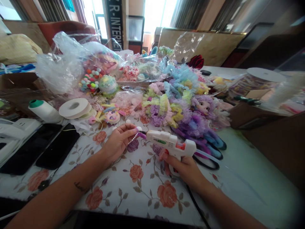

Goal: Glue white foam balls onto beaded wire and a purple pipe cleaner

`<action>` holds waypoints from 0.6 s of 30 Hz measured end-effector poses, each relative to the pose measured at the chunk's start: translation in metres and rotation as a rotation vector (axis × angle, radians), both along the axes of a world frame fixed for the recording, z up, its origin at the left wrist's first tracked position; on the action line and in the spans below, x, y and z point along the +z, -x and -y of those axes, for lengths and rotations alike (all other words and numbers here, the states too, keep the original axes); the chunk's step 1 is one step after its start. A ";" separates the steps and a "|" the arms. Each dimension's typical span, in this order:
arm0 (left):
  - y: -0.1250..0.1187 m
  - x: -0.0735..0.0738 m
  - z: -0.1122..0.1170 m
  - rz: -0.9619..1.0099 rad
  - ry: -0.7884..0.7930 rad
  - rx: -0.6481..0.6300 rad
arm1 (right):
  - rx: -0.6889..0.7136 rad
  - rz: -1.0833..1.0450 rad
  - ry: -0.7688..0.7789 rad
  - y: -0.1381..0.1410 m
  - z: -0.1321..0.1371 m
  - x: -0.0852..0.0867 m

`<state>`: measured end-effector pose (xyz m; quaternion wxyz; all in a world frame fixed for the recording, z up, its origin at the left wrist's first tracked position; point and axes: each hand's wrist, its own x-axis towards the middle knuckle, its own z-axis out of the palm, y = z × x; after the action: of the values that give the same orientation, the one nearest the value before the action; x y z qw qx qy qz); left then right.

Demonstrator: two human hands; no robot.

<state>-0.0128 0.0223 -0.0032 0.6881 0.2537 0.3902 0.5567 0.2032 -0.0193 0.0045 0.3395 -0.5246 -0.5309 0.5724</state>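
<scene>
My right hand grips a white hot glue gun by its handle. A clear glue stick juts from the gun's rear, and a black cord runs down from the handle. Pinched in the fingertips of my left hand is a string of small white beads. A purple strip shows beside those fingertips. The gun's nozzle points at the left fingertips, very near the beads; whether it touches cannot be made out. Behind my left hand lies a small pink doll face with yellow trim.
Heaped ruffles and a purple-haired doll fill the back. On the left are a ribbon spool, a thread cone and dark phones. A cardboard box stands at right on the floral tablecloth's far side.
</scene>
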 end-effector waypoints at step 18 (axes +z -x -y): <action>0.000 0.001 0.000 -0.002 0.021 -0.015 | 0.019 0.013 0.011 -0.003 -0.003 -0.005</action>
<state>-0.0130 0.0218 -0.0025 0.6945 0.2498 0.3947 0.5473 0.2058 -0.0167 -0.0003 0.3278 -0.5249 -0.5350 0.5752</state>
